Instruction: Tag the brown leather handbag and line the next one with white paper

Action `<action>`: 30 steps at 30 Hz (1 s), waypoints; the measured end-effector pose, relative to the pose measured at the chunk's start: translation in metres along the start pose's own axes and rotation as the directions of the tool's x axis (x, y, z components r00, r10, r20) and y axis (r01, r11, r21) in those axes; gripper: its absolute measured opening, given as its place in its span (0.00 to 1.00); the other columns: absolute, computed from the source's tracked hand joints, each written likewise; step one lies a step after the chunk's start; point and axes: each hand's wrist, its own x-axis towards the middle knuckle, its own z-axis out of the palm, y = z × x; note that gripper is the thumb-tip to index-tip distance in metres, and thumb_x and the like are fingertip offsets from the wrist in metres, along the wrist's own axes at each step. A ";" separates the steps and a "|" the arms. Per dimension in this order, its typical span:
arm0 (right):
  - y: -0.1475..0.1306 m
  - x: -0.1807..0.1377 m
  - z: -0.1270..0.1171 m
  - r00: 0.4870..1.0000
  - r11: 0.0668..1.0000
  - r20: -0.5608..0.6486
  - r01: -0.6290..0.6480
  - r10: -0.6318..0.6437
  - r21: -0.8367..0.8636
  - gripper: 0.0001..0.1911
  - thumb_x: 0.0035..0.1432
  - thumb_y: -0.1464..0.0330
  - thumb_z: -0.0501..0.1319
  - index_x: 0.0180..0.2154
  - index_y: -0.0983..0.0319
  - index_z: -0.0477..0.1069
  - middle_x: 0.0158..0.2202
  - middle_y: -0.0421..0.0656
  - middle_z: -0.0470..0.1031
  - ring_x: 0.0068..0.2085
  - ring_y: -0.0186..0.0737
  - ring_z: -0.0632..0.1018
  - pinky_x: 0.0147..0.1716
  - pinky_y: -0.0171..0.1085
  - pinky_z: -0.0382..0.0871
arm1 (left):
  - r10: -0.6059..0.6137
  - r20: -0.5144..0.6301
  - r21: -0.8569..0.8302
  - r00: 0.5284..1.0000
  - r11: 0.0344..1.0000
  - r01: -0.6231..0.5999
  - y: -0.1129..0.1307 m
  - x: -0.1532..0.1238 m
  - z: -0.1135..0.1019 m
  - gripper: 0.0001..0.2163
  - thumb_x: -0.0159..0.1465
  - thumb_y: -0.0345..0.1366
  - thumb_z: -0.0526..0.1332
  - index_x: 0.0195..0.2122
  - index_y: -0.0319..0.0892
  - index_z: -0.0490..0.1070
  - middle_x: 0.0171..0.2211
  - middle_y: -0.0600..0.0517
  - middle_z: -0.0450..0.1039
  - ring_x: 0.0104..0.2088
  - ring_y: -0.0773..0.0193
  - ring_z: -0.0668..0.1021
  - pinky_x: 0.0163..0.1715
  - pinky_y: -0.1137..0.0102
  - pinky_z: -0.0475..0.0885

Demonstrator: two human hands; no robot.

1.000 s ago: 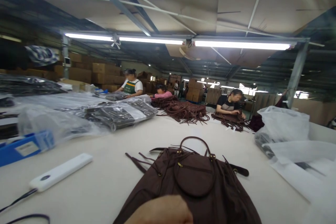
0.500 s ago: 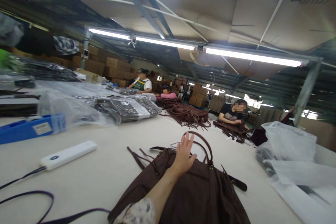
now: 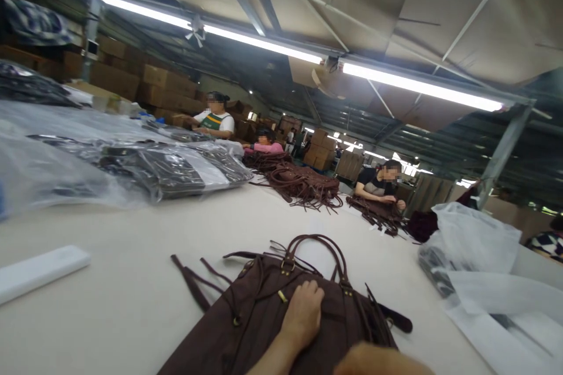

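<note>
While the left hand [image 3: 303, 313] lies flat with knuckles bent on the brown handbag [image 3: 264, 316], gripping nothing, the right hand [image 3: 378, 360] shows only as a blur at the bottom edge, so its grip cannot be told. That bag lies flat on the desk [image 3: 132, 281], handles [image 3: 314, 246] pointing away, seemingly not yet packed. Farther off, clear plastic bags [image 3: 176, 167] hold dark goods; loose brown bags [image 3: 303, 184] are piled beyond.

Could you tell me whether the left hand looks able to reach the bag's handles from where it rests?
Probably yes: the left hand lies flat on the bag, just below the handles, with nothing between them.
</note>
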 end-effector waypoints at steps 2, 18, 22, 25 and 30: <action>0.034 0.046 -0.008 0.999 0.998 0.014 -0.047 0.046 0.052 0.12 0.64 0.63 0.58 0.44 0.64 0.72 0.44 0.44 0.76 0.44 0.41 0.77 0.47 0.47 0.72 | -0.008 -0.022 -0.066 1.000 0.998 0.007 -0.005 0.000 0.005 0.11 0.58 0.24 0.52 0.37 0.41 0.70 0.44 0.45 0.70 0.47 0.52 0.70 0.50 0.57 0.63; 0.113 0.216 0.069 0.950 0.811 0.271 -0.281 0.157 0.513 0.20 0.39 0.70 0.62 0.40 0.63 0.76 0.32 0.41 0.78 0.35 0.42 0.76 0.32 0.35 0.65 | -0.458 -0.200 -0.754 0.866 0.636 0.162 -0.040 0.020 0.021 0.09 0.59 0.34 0.50 0.28 0.43 0.68 0.26 0.52 0.72 0.30 0.63 0.74 0.31 0.71 0.67; 0.123 0.215 0.075 0.937 0.705 0.324 -0.319 0.132 0.634 0.10 0.37 0.72 0.63 0.28 0.62 0.74 0.21 0.34 0.70 0.25 0.33 0.68 0.25 0.32 0.58 | -0.530 -0.182 -0.844 0.828 0.516 0.145 -0.044 0.022 0.021 0.09 0.58 0.35 0.48 0.30 0.42 0.67 0.27 0.51 0.71 0.27 0.63 0.74 0.26 0.72 0.69; 0.127 0.213 0.080 0.937 0.619 0.329 -0.330 0.121 0.712 0.08 0.38 0.69 0.63 0.27 0.62 0.74 0.21 0.35 0.70 0.24 0.32 0.67 0.26 0.32 0.58 | -0.535 -0.188 -0.865 0.824 0.488 0.119 -0.043 0.021 0.016 0.09 0.58 0.36 0.49 0.31 0.42 0.67 0.27 0.51 0.71 0.26 0.64 0.73 0.25 0.72 0.69; 0.132 0.209 0.083 0.954 0.498 0.264 -0.299 0.141 0.814 0.08 0.42 0.67 0.64 0.28 0.62 0.74 0.22 0.36 0.72 0.23 0.32 0.68 0.24 0.32 0.57 | -0.510 -0.232 -0.841 0.828 0.534 0.093 -0.041 0.018 0.011 0.08 0.59 0.36 0.50 0.31 0.42 0.68 0.26 0.52 0.71 0.26 0.64 0.73 0.25 0.73 0.68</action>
